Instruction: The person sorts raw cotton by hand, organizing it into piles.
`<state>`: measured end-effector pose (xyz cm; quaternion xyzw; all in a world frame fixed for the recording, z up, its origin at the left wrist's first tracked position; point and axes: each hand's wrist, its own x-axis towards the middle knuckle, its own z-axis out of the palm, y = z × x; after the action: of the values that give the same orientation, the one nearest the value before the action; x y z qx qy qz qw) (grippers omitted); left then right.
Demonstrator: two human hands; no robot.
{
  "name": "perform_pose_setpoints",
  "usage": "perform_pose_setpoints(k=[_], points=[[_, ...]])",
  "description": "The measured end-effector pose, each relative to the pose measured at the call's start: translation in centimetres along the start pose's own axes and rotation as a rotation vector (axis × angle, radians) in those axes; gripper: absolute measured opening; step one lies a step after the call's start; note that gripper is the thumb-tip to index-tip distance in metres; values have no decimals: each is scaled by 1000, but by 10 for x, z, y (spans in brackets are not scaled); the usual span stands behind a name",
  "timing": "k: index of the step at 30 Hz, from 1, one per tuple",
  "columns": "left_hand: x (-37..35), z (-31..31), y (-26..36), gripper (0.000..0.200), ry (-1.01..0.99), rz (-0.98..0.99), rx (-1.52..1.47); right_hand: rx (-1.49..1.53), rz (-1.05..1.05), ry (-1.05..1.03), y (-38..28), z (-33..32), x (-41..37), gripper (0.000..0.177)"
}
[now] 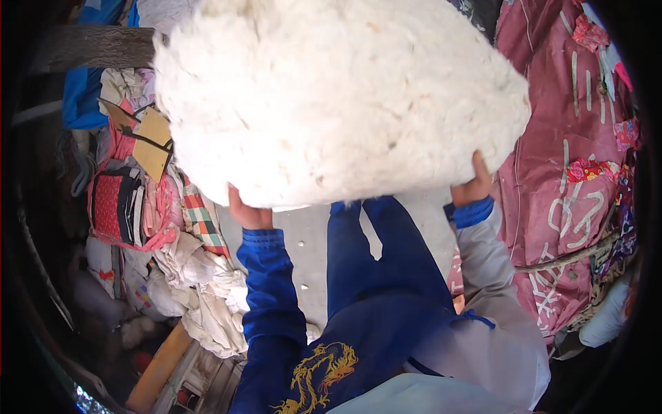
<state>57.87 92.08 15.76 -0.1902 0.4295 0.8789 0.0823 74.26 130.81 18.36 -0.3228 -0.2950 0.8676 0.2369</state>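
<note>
A large, thick sheet of fluffy white cotton batting (pixel 331 103) fills the upper middle of the head view, raised in front of my body. My left hand (pixel 249 209) grips its lower left edge, with the fingers mostly hidden beneath and behind it. At the lower right edge, my right hand (pixel 476 183) holds the same batting, its thumb showing against the side and the other fingers out of sight. Small dark specks dot the white fibres.
Folded cloths and a pink bag (pixel 165 224) are piled on the left, near a wooden beam (pixel 96 48). A maroon sheet with white markings (pixel 552 152) covers the right side, crossed by a stick (pixel 572 259). Grey floor (pixel 303 248) shows below the batting.
</note>
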Motion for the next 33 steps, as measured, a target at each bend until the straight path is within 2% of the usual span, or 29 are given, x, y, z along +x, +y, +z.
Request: perform_pose_setpoints(k=[1,2,3,5,6,8,11,14,17,20,23,26,29,30,31,32,33], points=[[2,-32,-30,51,2,-69,-25,78,197,66,27,-44,-8,52],[7,-74,-64,53,41,-140,-27,-49,156,143,61,-88,-13,49],[8,-104,-93,50,154,-229,-21,-147,207,220,93,-124,-19,46],[18,-170,-155,45,360,-380,27,-229,258,405,160,-193,-19,55],[23,-213,-187,40,463,-439,42,-274,374,517,179,-213,-14,57],[17,-251,-229,38,593,-476,186,-356,604,732,208,-241,1,60],[14,-248,-238,44,676,-512,132,-373,702,776,227,-266,28,63],[12,-232,-223,46,601,-487,69,-401,562,749,211,-232,43,58],[18,-208,-190,48,507,-419,62,-415,172,505,176,-181,53,56],[15,-143,-134,53,270,-375,-18,-453,24,277,108,-91,46,57],[-5,-106,-94,57,135,-307,-115,-282,-40,53,64,-38,18,59],[-31,-127,-103,55,96,-369,-289,-41,177,85,60,-80,-4,60],[-44,-201,-175,48,350,-412,-128,-198,220,315,111,-165,-4,64],[-44,-226,-201,46,379,-425,-117,-293,366,474,135,-202,0,64],[-44,-237,-222,56,483,-412,41,-395,506,634,158,-241,5,64],[-43,-239,-230,61,573,-478,61,-499,639,792,174,-264,11,65],[-40,-240,-237,67,661,-544,79,-650,618,783,182,-272,14,64]])
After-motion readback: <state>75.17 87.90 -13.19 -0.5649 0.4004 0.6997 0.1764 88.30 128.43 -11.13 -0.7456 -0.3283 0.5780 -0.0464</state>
